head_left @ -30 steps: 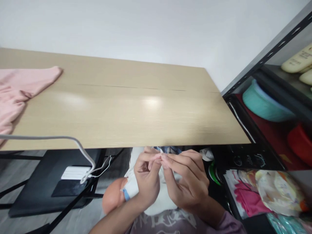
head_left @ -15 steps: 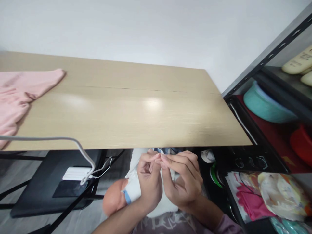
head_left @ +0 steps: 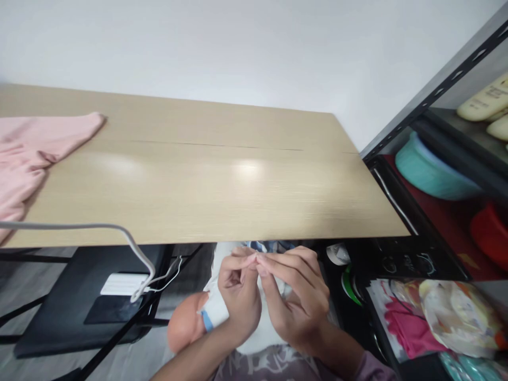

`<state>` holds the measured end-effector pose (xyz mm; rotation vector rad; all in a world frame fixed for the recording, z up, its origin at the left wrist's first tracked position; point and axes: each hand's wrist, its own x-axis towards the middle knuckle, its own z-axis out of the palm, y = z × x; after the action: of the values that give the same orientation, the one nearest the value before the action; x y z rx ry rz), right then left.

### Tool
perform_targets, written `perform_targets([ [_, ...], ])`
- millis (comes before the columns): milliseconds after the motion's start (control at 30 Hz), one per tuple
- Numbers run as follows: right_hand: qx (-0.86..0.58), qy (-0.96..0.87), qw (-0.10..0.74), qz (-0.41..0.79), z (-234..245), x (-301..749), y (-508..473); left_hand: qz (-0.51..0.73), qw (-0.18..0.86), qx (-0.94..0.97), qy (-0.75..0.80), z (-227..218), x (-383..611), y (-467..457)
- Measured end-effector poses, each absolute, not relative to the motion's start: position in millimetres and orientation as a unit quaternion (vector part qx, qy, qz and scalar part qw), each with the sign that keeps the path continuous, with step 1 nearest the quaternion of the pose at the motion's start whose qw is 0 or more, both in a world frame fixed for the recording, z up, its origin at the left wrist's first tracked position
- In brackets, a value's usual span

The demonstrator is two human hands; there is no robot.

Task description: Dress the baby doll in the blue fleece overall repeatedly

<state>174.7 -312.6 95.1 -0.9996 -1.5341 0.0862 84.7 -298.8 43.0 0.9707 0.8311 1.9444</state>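
Note:
My left hand (head_left: 240,288) and my right hand (head_left: 296,293) meet just below the table's front edge, their fingertips touching. The left thumb and index finger are pinched together. Against them press the right thumb and index fingertip, with the other right fingers bent alongside. Anything between the fingertips is too small or too hidden to make out. Under the hands lies white cloth (head_left: 226,301) with a blue edge, next to a rounded, skin-toned shape (head_left: 184,323), possibly a bare knee.
A pale wooden table (head_left: 198,185) spans the front, with a pink garment (head_left: 35,153) at its left. A grey cable (head_left: 130,241) hangs over a black chair (head_left: 51,317) holding a white device (head_left: 123,284). Shelves at right hold a teal basin (head_left: 432,169) and red container (head_left: 492,233).
Both hands have shifted slightly left and a little downward, still joined at the fingertips. Nothing else has visibly moved apart from a slight shift of the view.

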Motion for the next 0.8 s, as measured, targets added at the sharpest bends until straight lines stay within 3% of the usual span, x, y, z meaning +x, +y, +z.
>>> perform_targets([
  [267,-0.449,-0.656,0.603,0.058,81,170,-311,0.765,0.383,0.369,0.364,39,84,-301],
  [433,-0.482,-0.588,0.625,0.175,74,170,-306,0.76,0.448,0.328,0.338,33,85,-303],
  [533,-0.499,-0.592,0.592,0.226,81,177,-302,0.755,0.467,0.322,0.329,27,84,-303],
  [800,-0.466,-0.685,0.528,0.186,97,196,-292,0.709,0.47,0.363,0.38,12,74,-302],
])
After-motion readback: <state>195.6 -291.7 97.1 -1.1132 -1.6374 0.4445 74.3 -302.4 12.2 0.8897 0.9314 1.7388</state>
